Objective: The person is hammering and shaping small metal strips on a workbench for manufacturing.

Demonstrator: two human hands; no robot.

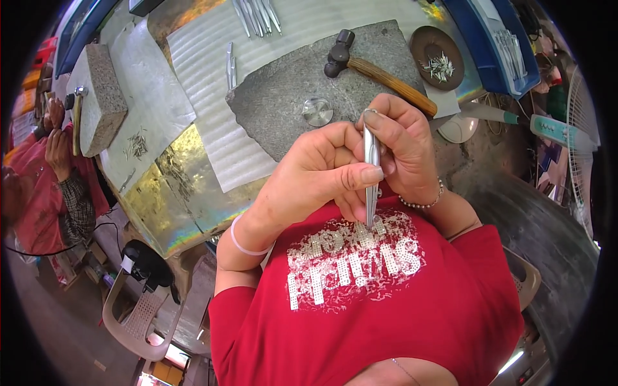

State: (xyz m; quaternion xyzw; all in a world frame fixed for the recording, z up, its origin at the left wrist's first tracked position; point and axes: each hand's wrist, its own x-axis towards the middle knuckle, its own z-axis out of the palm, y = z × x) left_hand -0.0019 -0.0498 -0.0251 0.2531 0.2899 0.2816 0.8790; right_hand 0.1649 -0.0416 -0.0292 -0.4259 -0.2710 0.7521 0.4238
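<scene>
In front of my chest I hold a slim silver metal piece (371, 154), upright, its narrow end pointing down; its exact kind is not clear. My left hand (325, 164) pinches its middle, thumb laid across the front. At the upper end, the thumb and fingers of my right hand (409, 145) are closed on it. Whether a smaller part sits between the right fingertips cannot be made out. Just beyond my hands lies a grey stone slab (277, 96), bearing a hammer (386, 83) with a wooden handle and a small round clear disc (317, 112).
A brown dish (421, 45) of small metal pins sits right of the slab. Similar silver pieces (256, 16) lie at the back, others in a blue bin (529, 83). Leftward, another person's hand (59, 154) is near a stone block (103, 103). A fan (579, 122) stands right.
</scene>
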